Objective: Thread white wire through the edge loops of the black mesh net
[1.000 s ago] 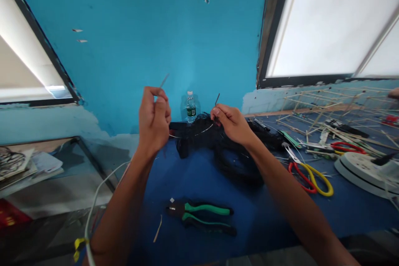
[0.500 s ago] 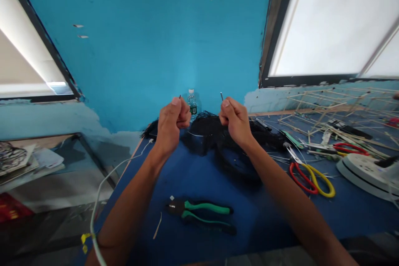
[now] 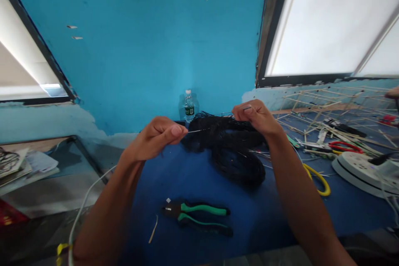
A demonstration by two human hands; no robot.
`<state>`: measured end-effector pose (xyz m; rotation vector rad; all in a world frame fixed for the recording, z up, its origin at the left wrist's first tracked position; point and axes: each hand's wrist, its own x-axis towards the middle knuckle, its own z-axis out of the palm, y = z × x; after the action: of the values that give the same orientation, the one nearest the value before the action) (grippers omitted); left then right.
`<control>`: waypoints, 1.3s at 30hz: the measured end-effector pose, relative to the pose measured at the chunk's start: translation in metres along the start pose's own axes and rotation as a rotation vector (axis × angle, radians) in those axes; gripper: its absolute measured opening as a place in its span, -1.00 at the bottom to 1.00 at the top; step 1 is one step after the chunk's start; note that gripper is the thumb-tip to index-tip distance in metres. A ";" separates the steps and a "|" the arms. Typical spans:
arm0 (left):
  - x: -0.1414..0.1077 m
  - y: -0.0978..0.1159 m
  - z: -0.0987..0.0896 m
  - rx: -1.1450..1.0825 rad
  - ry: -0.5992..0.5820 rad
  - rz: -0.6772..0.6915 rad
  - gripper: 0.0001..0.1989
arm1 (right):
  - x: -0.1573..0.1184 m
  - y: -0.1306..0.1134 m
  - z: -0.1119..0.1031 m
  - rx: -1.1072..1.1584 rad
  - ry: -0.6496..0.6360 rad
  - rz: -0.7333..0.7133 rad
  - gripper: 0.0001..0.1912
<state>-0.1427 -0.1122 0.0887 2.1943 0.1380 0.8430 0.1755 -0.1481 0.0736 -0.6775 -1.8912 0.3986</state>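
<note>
Above the blue table, my left hand [image 3: 162,136] is closed in a pinch, its thumb pressed along the fingers. A thin wire [image 3: 195,131] comes out of this pinch and runs right, in front of the black bundle. My right hand [image 3: 254,116] is higher and to the right, also closed. A short piece of wire [image 3: 247,108] shows at its thumb, and another bit shows just left of its fingers. Whether both hands hold one and the same wire I cannot tell. Behind and below them lies a looped bundle of black strands [image 3: 240,162].
Green-handled pliers [image 3: 196,214] lie at the front. A water bottle [image 3: 189,107] stands against the wall. To the right are yellow-handled scissors [image 3: 319,181], a white power strip [image 3: 358,170] and a frame of thin sticks [image 3: 318,99]. Part of another person's hand [image 3: 393,92] shows at the right edge.
Both hands have turned from upright fists to sideways pinches. My left hand moved left and down, my right hand to the right. The wire at my left hand now points right.
</note>
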 end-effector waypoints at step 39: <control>0.024 -0.005 0.048 -0.159 0.361 0.043 -0.69 | 0.020 0.000 0.051 0.162 0.772 0.106 -0.69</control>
<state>-0.0933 -0.1301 0.0741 1.8872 0.1931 1.2270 0.1229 -0.1342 0.0672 -0.6943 -1.0852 0.2929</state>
